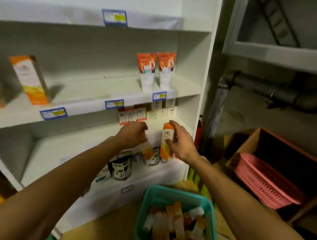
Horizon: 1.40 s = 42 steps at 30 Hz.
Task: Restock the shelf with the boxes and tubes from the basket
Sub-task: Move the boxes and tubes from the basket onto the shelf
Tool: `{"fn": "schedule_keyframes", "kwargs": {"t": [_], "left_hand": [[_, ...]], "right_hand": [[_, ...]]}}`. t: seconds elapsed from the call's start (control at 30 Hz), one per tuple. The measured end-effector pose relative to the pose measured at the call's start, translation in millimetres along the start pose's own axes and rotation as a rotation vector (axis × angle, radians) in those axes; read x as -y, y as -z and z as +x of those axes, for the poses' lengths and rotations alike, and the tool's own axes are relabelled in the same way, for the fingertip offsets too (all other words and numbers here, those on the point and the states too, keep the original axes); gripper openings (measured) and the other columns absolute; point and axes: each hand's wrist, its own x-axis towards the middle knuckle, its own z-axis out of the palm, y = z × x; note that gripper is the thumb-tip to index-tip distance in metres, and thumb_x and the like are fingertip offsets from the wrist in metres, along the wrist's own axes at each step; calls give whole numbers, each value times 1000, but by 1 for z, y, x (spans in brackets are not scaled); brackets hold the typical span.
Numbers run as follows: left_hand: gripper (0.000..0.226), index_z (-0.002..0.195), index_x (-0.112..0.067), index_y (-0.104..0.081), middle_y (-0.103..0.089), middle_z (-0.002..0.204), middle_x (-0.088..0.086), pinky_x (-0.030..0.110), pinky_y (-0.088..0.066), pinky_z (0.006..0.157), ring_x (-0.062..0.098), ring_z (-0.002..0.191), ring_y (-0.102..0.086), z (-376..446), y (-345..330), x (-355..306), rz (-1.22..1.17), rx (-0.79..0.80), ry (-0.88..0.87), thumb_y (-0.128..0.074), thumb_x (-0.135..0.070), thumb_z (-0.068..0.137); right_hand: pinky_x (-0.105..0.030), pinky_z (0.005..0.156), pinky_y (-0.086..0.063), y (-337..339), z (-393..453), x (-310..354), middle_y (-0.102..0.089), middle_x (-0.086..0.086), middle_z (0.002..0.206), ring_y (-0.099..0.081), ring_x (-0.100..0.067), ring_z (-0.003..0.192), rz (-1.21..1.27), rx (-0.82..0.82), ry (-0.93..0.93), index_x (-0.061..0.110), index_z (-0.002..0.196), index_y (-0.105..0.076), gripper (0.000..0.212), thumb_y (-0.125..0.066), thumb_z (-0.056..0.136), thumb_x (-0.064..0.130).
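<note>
White shelving (99, 105) fills the head view, its edges carrying blue price tags (114, 104), with a grey pipe and an open cardboard box holding a pink basket (264, 182) off to the right. On the middle shelf two orange-and-white tubes (155, 71) stand cap-down side by side, and a tall orange-and-white carton (30, 79) stands further left. Below them, small red-and-white boxes (132, 114) line the back of the lower shelf, with dark printed tins (121, 168) nearer the front. The right hand (182, 141) grasps an upright orange-and-white box (166, 141), thumb on its front face and fingers curled over its top and far side, its base at the shelf's front edge. The left hand (132, 133) is curled around a second orange-and-white box (148, 149), blurred and tilted, just left of the first. At the bottom, a teal basket (170, 194) on the floor holds more orange-and-white boxes and tubes (176, 225).
</note>
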Motion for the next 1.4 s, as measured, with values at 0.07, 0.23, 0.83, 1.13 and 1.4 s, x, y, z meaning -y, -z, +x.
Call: {"fn": "schedule_keyframes", "kwargs": {"t": [0.07,0.23,0.83,1.13,1.4], "left_hand": [[39,118,-19,-62,-66,112,3,35,-51,85,24,103,-61,-7,32,-4,3,-94,-32,-74,-32,83],[42,117,-18,-64,-68,115,4,34,-48,86,28,105,-62,-24,112,-12,34,-249,-35,-75,-30,79],[30,118,-23,-68,-66,115,4,38,-51,84,28,105,-62,-8,250,56,265,-480,49,-61,-31,90],[37,131,-24,-60,-69,120,3,40,-54,87,27,108,-64,20,246,107,297,-461,173,-52,-21,96],[69,154,-15,-28,-37,156,11,41,-30,115,30,140,-37,30,235,107,403,-421,193,-57,-32,94]], "right_hand": [[-48,104,-46,19,5,23,-49,-3,141,-51,-26,126,-3,-27,45,30,149,-31,71,-69,89,26],[-43,96,-48,57,23,79,-54,-4,135,-56,-27,117,-20,-90,151,29,144,-36,70,-70,84,25],[-45,107,-42,28,136,233,-43,-6,144,-49,-31,128,29,-119,325,25,149,-33,70,-68,89,21],[-42,98,-48,-34,188,249,-39,-4,145,-57,-31,119,-7,-78,356,28,150,-29,65,-62,95,21],[-46,97,-50,-44,199,255,-24,-9,157,-49,-34,129,17,-16,317,24,157,-2,90,-65,93,34]]}}
